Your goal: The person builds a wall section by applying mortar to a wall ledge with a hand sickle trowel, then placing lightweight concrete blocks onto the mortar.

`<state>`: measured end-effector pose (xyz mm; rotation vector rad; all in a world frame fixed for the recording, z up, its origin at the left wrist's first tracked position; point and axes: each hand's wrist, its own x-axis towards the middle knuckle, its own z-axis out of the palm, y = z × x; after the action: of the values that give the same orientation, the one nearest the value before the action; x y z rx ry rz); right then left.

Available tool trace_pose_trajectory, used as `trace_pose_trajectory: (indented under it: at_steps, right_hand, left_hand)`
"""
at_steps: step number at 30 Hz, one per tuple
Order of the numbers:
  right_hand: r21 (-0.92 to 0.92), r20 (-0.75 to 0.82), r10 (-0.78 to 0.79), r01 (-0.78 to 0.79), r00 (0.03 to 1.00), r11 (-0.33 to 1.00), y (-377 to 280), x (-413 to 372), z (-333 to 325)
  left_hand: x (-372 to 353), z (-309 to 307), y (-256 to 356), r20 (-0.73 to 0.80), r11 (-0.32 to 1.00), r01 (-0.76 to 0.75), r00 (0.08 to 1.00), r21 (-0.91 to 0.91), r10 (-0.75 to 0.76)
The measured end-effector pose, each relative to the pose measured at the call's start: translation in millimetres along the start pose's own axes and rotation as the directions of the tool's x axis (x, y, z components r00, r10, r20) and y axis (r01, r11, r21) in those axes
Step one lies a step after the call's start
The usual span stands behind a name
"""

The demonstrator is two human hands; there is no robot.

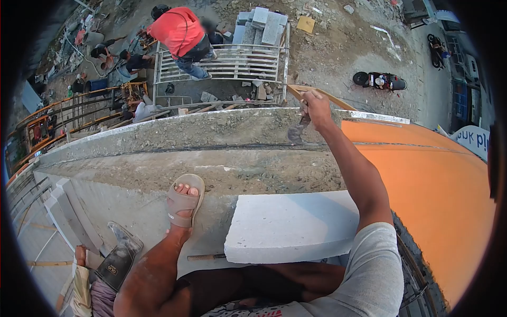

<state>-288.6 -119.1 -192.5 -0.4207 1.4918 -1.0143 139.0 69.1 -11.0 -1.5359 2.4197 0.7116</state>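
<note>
My right hand [316, 108] is closed around the handle of a trowel [297, 132], its dirty metal blade pointing down at the rough top of the concrete ledge [248, 171]. A large white lightweight concrete block [290, 222] lies on the near side of that ledge, under my right forearm. Part of a tool with a wooden handle [203, 257] shows beside the block's near left corner. My left hand is out of view. My sandalled left foot [185, 198] rests on the ledge.
Beyond the ledge, a person in a red top [179, 34] stands on a slatted scaffold [227, 61] with stacked grey blocks [261, 26]. An orange wall [422, 185] slopes away at right. Another person's hand [80, 255] and a black boot [116, 261] are at lower left. A motorbike [380, 81] stands below.
</note>
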Motion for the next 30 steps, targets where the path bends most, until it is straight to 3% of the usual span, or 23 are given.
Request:
trace_pose_trajectory:
  at_steps: [3,5,7,10,14,16,23,25,27,29,30]
  right_hand:
    - [0.077,0.027,-0.085,0.083,0.996,0.994,-22.6,-3.5,-0.7]
    - [0.100,0.042,-0.079,0.075,0.996,0.992,10.0,-13.5,-12.2]
    - [-0.011,-0.022,0.112,-0.112,0.993,0.994,56.4,-21.5,-25.6]
    - [-0.068,-0.011,0.092,-0.093,0.996,0.993,60.8,-10.0,-24.5]
    - [-0.057,-0.012,0.065,-0.066,0.998,0.996,-5.4,-10.4,-7.2]
    - [-0.014,0.053,-0.021,0.022,0.998,1.000,-27.3,-11.0,-5.1]
    - [0.073,0.027,0.125,-0.126,0.992,0.989,41.1,3.6,-2.6]
    - [-0.079,0.073,0.105,-0.100,0.992,0.992,35.5,10.0,9.3]
    - [-0.111,0.080,0.087,-0.078,0.993,0.991,13.9,10.5,16.1]
    - [0.087,0.101,0.031,-0.040,0.994,0.995,-13.2,6.2,21.3]
    - [0.099,0.114,0.032,-0.044,0.993,0.994,-22.0,6.6,20.6]
  left_hand:
    - [-3.6,5.6,2.2,0.044,1.000,0.016,0.999,-0.024,-0.015]
    - [-6.1,2.3,1.6,0.064,0.999,0.023,0.998,-0.027,-0.021]
    - [-5.0,-2.9,-1.0,0.060,0.999,0.030,0.998,-0.024,-0.029]
    - [-6.9,-5.2,-5.5,0.074,0.999,0.041,0.997,-0.029,-0.039]
    - [1.3,2.0,-11.5,0.110,0.998,0.033,0.994,-0.061,-0.026]
    - [1.4,2.8,-11.8,0.108,0.997,0.031,0.994,-0.075,-0.023]
    - [0.7,2.6,-12.0,0.063,0.999,0.038,0.997,-0.032,-0.036]
    - [2.0,3.9,-13.1,0.056,0.999,0.008,0.998,-0.042,-0.005]
    - [1.3,5.7,-13.9,0.033,0.998,0.016,0.999,-0.053,-0.014]
    - [0.1,7.0,-14.7,0.052,0.998,0.039,0.998,-0.054,-0.036]
    - [0.3,7.5,-15.1,0.055,0.998,0.039,0.998,-0.054,-0.036]
